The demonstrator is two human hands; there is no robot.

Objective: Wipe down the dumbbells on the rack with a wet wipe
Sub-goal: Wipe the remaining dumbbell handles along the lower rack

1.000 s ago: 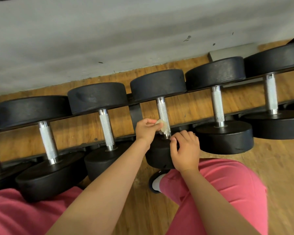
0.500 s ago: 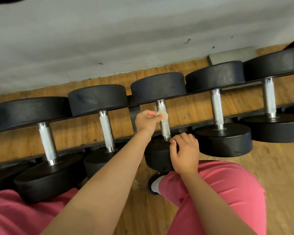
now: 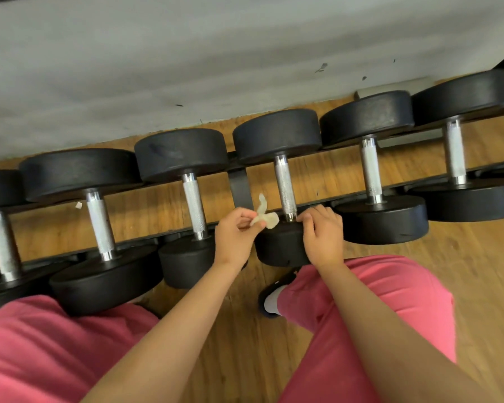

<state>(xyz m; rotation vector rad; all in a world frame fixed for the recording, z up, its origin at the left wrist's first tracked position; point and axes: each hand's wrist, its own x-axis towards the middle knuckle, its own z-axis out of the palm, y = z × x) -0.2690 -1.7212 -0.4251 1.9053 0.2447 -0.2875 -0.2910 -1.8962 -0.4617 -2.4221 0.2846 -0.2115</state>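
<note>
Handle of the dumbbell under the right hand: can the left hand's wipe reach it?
Probably yes: the left hand pinches the wipe beside the bare handle; the right hand grips only the near head.

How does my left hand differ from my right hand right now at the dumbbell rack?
The left hand pinches a crumpled wet wipe; the right hand holds no wipe. The right hand grips the near head of the middle dumbbell, while the left hand hovers just left of its handle. Both are at the handle's near end.
</note>
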